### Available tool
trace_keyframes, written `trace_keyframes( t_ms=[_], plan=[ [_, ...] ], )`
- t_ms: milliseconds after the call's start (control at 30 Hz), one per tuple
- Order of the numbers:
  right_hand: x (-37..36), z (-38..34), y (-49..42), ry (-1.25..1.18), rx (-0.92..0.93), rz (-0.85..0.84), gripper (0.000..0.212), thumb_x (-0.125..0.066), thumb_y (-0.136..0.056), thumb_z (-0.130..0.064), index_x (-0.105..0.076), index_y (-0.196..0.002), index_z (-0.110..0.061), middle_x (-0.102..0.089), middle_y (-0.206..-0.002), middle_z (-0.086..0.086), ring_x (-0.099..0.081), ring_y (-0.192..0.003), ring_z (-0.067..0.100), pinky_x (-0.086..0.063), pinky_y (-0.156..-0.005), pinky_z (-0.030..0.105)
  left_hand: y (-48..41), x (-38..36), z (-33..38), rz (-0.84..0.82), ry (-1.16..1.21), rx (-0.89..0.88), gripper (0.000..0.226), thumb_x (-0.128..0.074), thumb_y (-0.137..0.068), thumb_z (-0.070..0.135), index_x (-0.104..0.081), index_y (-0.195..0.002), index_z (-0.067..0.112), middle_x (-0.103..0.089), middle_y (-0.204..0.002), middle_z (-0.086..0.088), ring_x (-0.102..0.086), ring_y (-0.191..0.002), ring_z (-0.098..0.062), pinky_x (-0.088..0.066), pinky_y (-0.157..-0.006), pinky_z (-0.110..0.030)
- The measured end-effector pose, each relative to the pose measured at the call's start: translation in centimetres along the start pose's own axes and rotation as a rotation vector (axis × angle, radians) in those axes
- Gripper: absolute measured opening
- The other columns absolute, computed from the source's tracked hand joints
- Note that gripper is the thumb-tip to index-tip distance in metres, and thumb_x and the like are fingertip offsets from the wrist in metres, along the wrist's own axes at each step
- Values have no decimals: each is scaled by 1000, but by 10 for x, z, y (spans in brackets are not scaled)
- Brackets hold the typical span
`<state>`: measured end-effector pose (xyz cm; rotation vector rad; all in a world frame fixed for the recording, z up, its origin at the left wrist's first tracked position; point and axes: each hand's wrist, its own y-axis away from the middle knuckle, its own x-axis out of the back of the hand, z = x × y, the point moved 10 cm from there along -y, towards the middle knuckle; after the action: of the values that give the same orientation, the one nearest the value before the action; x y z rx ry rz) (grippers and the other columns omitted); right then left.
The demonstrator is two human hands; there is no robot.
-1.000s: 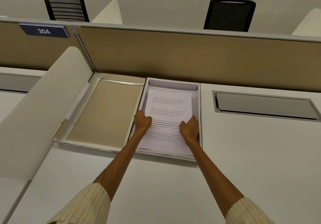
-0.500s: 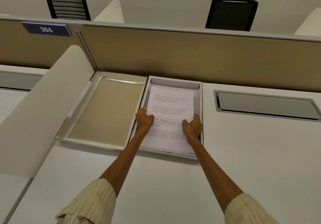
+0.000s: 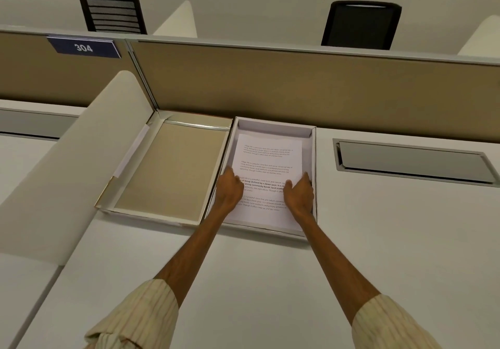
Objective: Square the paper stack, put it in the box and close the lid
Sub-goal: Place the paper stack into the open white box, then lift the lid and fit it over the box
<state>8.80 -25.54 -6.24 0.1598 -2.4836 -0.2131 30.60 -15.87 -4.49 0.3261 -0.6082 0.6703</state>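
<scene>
A white paper stack (image 3: 267, 159) with printed text lies inside the shallow white box (image 3: 313, 159) at the back of the desk. My left hand (image 3: 230, 190) grips the stack's left edge, and my right hand (image 3: 299, 193) grips its right edge, both about halfway down the page. The box's hinged lid (image 3: 173, 170) lies open flat to the left, its tan inner face up. The stack's near end rests low against the box's front wall.
A tan partition (image 3: 297, 88) runs right behind the box. A curved white divider (image 3: 67, 159) stands left of the lid. A recessed metal cable hatch (image 3: 414, 161) sits in the desk to the right. Two black chairs (image 3: 361, 25) stand beyond the partition.
The paper stack has sunk lower into the box with both hands still on its edges. My right hand moved slightly outward toward the box's right wall.
</scene>
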Motion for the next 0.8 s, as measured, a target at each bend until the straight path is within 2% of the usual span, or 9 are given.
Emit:
trace_keyframes(
  t_ms=[100, 200, 267, 367, 400, 467, 567, 667, 800],
  plan=[
    [3, -12, 2, 28, 79, 18, 59, -56, -97, -19, -32, -148, -3, -42, -150, 16, -45, -136, 33, -43, -108, 39, 0, 9, 7, 56, -19, -27, 27, -50, -96, 3, -56, -120, -6, -66, -121, -23, -64, -110, -38, -47, -83, -28],
    [4, -34, 16, 49, 154, 30, 56, -60, -94, -16, -38, -144, -4, -47, -146, 16, -50, -131, 32, -46, -105, 39, 11, 37, 13, 173, -5, -25, 31, -52, -95, 6, -59, -123, -5, -69, -117, -23, -66, -106, -38, -50, -88, -30],
    [0, -50, 26, 39, 204, -4, 52, -62, -93, -17, -43, -140, -5, -49, -145, 15, -51, -131, 31, -45, -106, 40, 21, 57, 9, 220, 14, 21, 31, -54, -93, 8, -61, -123, 0, -70, -113, -23, -67, -104, -37, -54, -95, -40],
    [-21, -70, 51, 45, 288, -53, 47, -65, -91, -19, -49, -134, -7, -53, -141, 13, -53, -129, 30, -45, -105, 38, 44, 90, -12, 232, 40, 81, 35, -63, -90, 14, -58, -123, 4, -71, -107, -23, -68, -99, -36, -55, -93, -46],
    [-27, -76, 58, 63, 318, -81, 46, -66, -90, -20, -51, -132, -7, -54, -140, 13, -53, -127, 29, -45, -103, 37, 51, 100, -19, 259, 17, 103, 38, -65, -89, 15, -56, -124, 4, -71, -106, -22, -68, -100, -36, -55, -93, -44],
    [-96, -105, 133, 106, 456, -273, 43, -67, -89, -21, -54, -128, -8, -56, -136, 12, -54, -125, 28, -46, -100, 35, 101, 174, -92, 394, -42, 234, 44, -67, -87, 16, -51, -126, 5, -71, -107, -21, -66, -102, -36, -52, -91, -43],
    [-124, -116, 150, 179, 545, -405, 42, -67, -88, -22, -56, -126, -7, -57, -132, 13, -54, -122, 28, -44, -97, 34, 108, 183, -118, 390, -138, 308, 53, -69, -84, 16, -43, -129, 2, -70, -109, -22, -66, -102, -39, -52, -86, -44],
    [-141, -124, 155, 285, 670, -525, 44, -67, -89, -26, -57, -126, -6, -56, -133, 13, -50, -126, 28, -41, -100, 35, 110, 183, -126, 380, -181, 354, 61, -72, -83, 21, -39, -130, -1, -61, -121, -24, -62, -109, -41, -52, -87, -47],
    [-161, -130, 158, 378, 747, -584, 46, -68, -88, -32, -58, -128, -10, -55, -136, 8, -48, -130, 24, -40, -103, 34, 100, 173, -145, 329, -170, 441, 78, -75, -81, 34, -34, -132, -7, -51, -129, -28, -58, -114, -45, -51, -89, -49]
  ],
)
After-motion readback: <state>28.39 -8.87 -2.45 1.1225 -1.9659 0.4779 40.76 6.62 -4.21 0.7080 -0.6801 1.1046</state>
